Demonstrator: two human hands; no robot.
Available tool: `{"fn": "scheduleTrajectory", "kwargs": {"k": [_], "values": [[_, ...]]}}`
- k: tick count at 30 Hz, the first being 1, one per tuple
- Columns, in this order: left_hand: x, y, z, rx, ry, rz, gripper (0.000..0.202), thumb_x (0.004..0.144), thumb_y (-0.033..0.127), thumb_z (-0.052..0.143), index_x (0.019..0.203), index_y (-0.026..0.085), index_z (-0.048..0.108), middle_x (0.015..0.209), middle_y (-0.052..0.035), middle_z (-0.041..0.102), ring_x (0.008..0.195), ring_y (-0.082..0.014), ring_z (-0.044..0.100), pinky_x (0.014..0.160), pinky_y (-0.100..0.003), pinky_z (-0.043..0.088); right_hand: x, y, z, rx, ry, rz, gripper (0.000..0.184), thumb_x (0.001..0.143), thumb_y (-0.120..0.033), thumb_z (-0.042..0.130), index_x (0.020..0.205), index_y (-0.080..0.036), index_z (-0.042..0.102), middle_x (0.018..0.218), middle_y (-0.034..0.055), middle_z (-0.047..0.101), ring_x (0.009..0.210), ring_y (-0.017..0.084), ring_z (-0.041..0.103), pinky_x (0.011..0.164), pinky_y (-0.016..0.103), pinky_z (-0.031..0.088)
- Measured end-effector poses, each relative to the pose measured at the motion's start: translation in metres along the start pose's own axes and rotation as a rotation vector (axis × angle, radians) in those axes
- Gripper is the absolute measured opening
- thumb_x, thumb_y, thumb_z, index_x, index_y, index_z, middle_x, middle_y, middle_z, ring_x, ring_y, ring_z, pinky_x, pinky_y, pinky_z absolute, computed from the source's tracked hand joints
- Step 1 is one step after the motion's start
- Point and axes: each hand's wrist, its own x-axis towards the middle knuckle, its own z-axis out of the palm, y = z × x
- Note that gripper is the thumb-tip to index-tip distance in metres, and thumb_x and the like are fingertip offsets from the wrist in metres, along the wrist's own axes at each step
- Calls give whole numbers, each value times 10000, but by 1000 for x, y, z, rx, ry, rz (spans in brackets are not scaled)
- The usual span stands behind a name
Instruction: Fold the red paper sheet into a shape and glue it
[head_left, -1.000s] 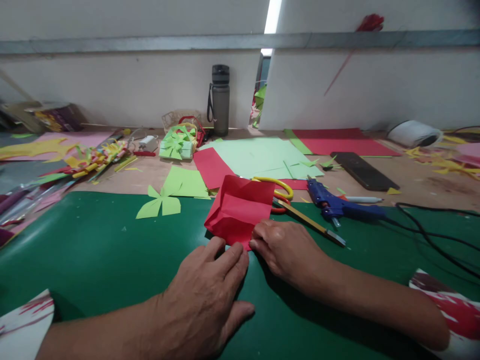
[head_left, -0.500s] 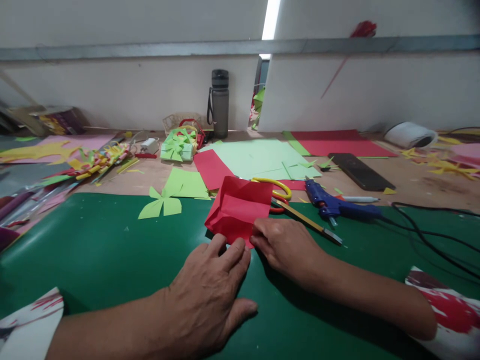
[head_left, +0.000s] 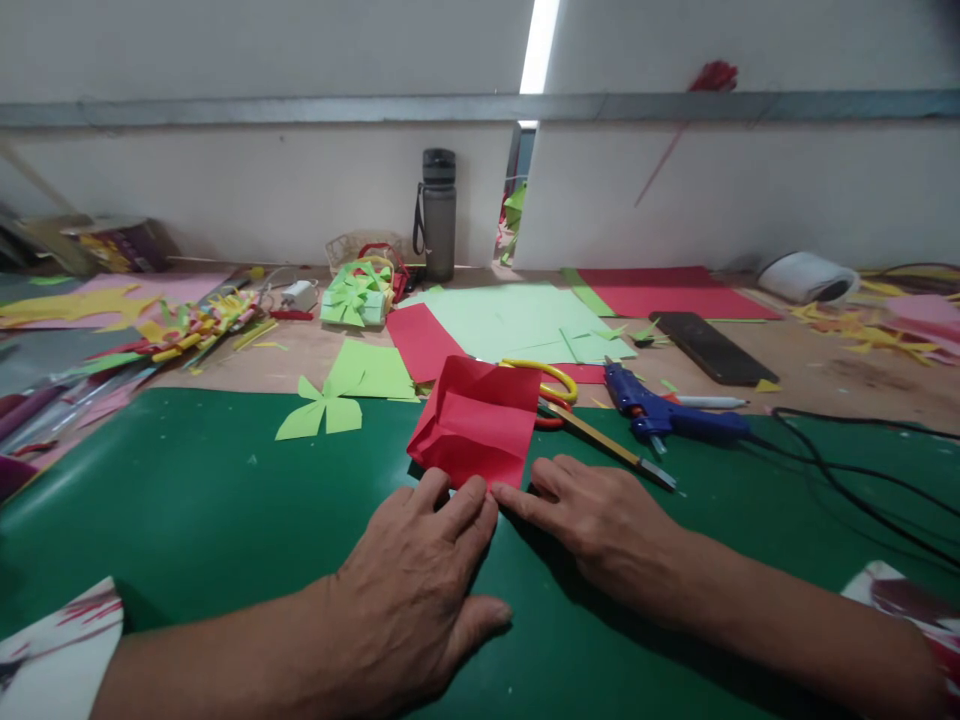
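A folded piece of red paper (head_left: 480, 415) lies on the green cutting mat (head_left: 210, 520), its sheet creased and raised at the far side. My left hand (head_left: 431, 575) rests flat at its near edge, fingertips pressing the fold and thumb spread away to the right. At the paper's near right corner, the stretched index finger of my right hand (head_left: 600, 515) touches the edge. The other fingers of that hand are curled, and its thumb is hidden. Partly behind the paper lie scissors (head_left: 566, 380) with yellow and red handles, beside a yellow utility knife (head_left: 607, 437).
A blue glue gun (head_left: 667, 412) with a black cord lies at right, near a phone (head_left: 712, 347). Green leaf-shaped cutouts (head_left: 322, 412) are at left. Behind stand a grey bottle (head_left: 439, 220), pale green sheets (head_left: 510, 310) and red sheets (head_left: 667, 290).
My right hand has let go of the paper's right corner and shifted, with its index finger now extended along the near edge. My left hand stays in place.
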Motion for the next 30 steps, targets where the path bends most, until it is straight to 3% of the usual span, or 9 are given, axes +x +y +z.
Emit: {"fn": "scheduleTrajectory", "kwargs": {"k": [3,7,14,20,23,28,30], "values": [[1,0,-2,11,-3,-4,529,905,494,417,1308,151,425,1267,-92,481,999,-289,399,880,-484,403,5,0,-3,-64,-106,-22,400,794,-72,498,1180,-175,522,830,56,571,651,174,479,540,283,292],[2,-2,-4,6,2,3,458,922,474,396,1267,178,454,1225,-81,508,974,-274,411,873,-473,400,-1,7,-3,-88,-135,-79,404,803,-115,525,1202,-173,496,839,49,559,661,182,459,540,302,299],[-2,-4,-5,-4,9,-2,410,927,454,414,1243,199,467,1262,-58,509,1009,-279,418,864,-479,402,-10,14,-3,-137,-96,-185,305,818,-154,535,1120,-114,542,832,63,572,710,199,433,601,339,311],[-5,-3,-10,-21,6,-7,397,932,439,408,1225,184,484,1268,-68,516,1031,-279,429,890,-469,394,-7,13,-6,-79,-69,-168,307,831,-136,523,1134,-100,558,837,65,587,700,194,427,603,337,298],[-2,-2,-11,-14,-5,-7,463,917,469,423,1275,177,446,1271,-86,504,1027,-286,431,898,-472,398,-3,12,-9,59,-93,-48,271,838,-102,484,1065,-166,619,800,51,590,693,182,450,580,311,281],[2,-3,-4,26,42,23,484,910,486,414,1278,174,445,1273,-102,479,1028,-306,410,895,-512,394,20,7,-22,411,-171,410,183,867,-210,502,844,-206,683,707,9,622,635,132,513,550,252,281],[2,-3,-3,25,48,27,481,914,486,404,1270,167,452,1261,-105,486,1024,-304,413,894,-512,397,31,5,-25,422,-221,555,140,825,-264,561,772,-187,666,644,0,620,590,129,510,526,247,263]]}}
